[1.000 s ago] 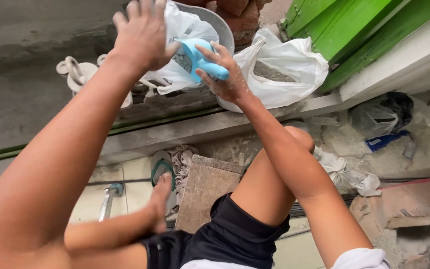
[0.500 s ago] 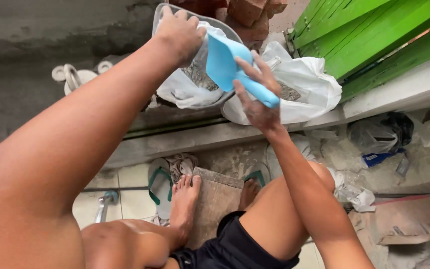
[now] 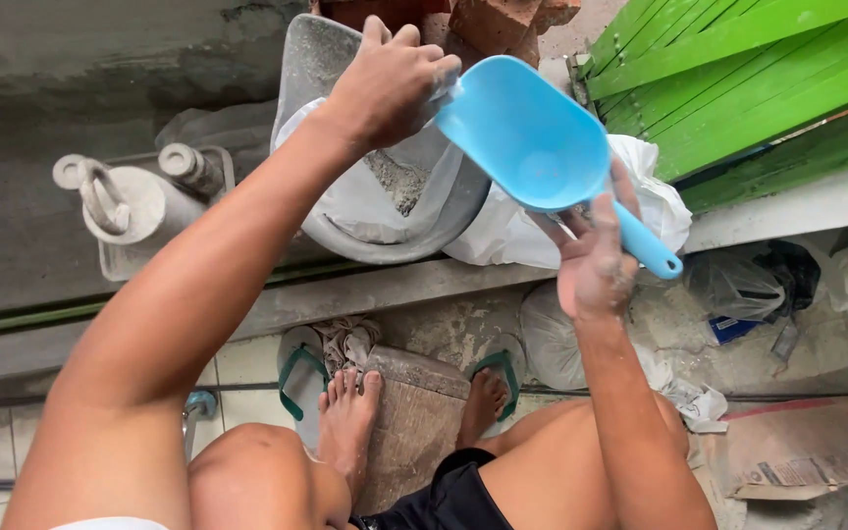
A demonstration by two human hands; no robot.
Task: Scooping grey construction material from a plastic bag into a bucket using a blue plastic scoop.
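Two hands, blue scoop empty, bag powdery

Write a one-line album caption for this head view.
Seen from above, a right hand holds an empty blue scoop while the left hand grips a white plastic bag in a dusty grey basin.

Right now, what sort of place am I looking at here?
Most likely an outdoor yard or work corner where cement or sand gets mixed by hand. Broken bricks are stacked by a rough concrete ledge, a torn paper sack lies on dusty ground, and the right hand holds a blue scoop over grey powder.
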